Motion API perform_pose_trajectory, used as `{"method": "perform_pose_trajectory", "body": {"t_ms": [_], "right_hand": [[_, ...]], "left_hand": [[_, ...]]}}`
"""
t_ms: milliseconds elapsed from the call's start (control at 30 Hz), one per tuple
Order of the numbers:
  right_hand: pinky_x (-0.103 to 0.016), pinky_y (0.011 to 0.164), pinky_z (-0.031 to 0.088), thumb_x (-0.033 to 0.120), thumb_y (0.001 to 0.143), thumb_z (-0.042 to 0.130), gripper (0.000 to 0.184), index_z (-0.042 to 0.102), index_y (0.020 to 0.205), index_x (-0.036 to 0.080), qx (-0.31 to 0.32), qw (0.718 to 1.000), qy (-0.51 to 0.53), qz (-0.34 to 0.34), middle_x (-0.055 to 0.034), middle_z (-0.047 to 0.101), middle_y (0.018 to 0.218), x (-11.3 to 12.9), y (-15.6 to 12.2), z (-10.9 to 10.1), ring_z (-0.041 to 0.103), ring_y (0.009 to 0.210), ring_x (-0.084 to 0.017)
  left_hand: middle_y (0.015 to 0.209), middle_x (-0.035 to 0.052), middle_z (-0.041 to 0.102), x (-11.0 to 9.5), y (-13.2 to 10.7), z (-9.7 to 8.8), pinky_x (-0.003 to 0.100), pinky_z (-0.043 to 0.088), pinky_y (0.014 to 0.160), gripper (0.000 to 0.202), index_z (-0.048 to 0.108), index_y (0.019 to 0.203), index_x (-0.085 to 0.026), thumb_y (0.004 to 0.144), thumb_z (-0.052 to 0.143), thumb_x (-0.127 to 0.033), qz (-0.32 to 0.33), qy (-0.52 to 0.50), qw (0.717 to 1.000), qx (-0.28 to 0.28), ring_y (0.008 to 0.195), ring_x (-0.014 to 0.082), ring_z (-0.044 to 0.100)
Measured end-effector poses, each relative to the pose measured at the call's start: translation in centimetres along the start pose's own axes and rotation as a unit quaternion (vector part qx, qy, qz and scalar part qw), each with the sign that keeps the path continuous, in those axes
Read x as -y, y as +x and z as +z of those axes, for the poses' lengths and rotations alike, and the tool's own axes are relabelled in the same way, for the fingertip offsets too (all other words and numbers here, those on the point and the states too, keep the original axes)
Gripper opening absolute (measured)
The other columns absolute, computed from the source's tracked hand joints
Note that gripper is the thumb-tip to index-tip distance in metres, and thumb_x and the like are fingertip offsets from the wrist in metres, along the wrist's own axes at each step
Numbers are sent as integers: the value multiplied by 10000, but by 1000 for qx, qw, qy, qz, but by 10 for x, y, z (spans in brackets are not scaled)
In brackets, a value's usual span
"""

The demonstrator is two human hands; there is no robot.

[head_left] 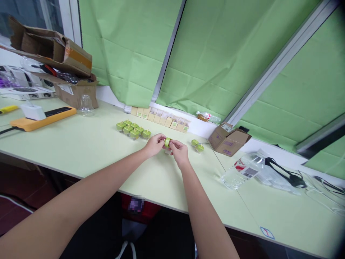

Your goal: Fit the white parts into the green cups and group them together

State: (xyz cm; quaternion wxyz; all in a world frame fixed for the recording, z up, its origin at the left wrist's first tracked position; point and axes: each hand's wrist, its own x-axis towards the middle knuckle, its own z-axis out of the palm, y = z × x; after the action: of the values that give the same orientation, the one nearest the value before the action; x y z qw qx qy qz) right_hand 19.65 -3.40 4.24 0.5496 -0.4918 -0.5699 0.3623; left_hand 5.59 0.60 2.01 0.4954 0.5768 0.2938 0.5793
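Note:
In front of me, above the table, both hands meet at a small round yellow-green cap. My left hand pinches its left side with the fingertips. On the right side, my right hand grips it between thumb and fingers. Something pale or clear shows just under it, partly hidden by the fingers. To the left stands a cluster of several small clear cups with green tops, each top bearing a short stem. Right of my hands are two more green-topped cups.
A row of small cardboard boxes lines the wall. A brown carton, a large clear bottle and black straps lie right. An orange power strip, a clear dome-shaped piece and open cartons stand left.

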Motion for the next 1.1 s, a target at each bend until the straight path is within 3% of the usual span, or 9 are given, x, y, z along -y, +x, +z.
{"method": "perform_pose_trajectory", "body": {"t_ms": [133, 300, 467, 567, 700, 933, 1100], "right_hand": [[-216, 473, 440, 357, 691, 697, 315, 749, 937, 168, 15, 1000, 11, 3, -34, 726, 778, 1, 0, -1, 602, 611, -127], [-217, 469, 445, 350, 679, 703, 305, 736, 919, 164, -19, 1000, 4, 10, -42, 725, 795, 0, 1, -1, 599, 595, -123], [-221, 449, 472, 356, 652, 734, 314, 643, 893, 177, -59, 998, 0, -7, -44, 693, 926, -2, 1, -1, 591, 604, -115], [-261, 519, 540, 394, 662, 755, 408, 607, 991, 202, -19, 999, 32, 4, -54, 659, 1064, 0, -1, 1, 636, 707, -143], [-273, 602, 555, 440, 692, 756, 395, 659, 975, 182, 57, 996, 71, 23, -61, 684, 977, 2, -1, 2, 648, 791, -169], [-301, 721, 562, 422, 630, 829, 399, 653, 886, 171, 92, 985, 134, 60, -44, 711, 868, 5, -4, 0, 667, 740, -151], [-314, 722, 576, 423, 608, 846, 405, 644, 862, 180, 118, 982, 129, 73, -34, 705, 859, 8, -6, -1, 644, 689, -132]], "left_hand": [[825, 12, 635, -9, -3, 2, 335, 608, 724, 81, 641, 852, -138, 772, 652, -143, -44, -56, 997, -12, 728, 124, 647], [882, 55, 708, -14, -5, 2, 379, 590, 811, 234, 692, 908, -124, 697, 775, -184, -68, -89, 994, -2, 796, 153, 666], [808, 39, 691, -18, -6, 1, 371, 596, 810, 157, 718, 886, -117, 730, 704, -128, -90, -78, 993, -25, 744, 142, 661], [836, 41, 697, -20, -6, 2, 355, 600, 793, 166, 719, 866, -115, 737, 619, -87, -96, -86, 992, -11, 739, 138, 661], [839, 42, 701, -20, -6, 2, 364, 606, 766, 178, 720, 836, -113, 708, 599, -88, -87, -86, 992, -9, 719, 140, 653], [777, 44, 690, -27, -4, -4, 327, 588, 612, 193, 744, 808, -140, 623, 690, -143, -111, -17, 994, -11, 658, 145, 605], [690, 45, 656, -27, -3, -6, 236, 494, 469, 171, 760, 730, -166, 578, 683, -156, -145, 20, 988, -50, 594, 126, 516]]}}
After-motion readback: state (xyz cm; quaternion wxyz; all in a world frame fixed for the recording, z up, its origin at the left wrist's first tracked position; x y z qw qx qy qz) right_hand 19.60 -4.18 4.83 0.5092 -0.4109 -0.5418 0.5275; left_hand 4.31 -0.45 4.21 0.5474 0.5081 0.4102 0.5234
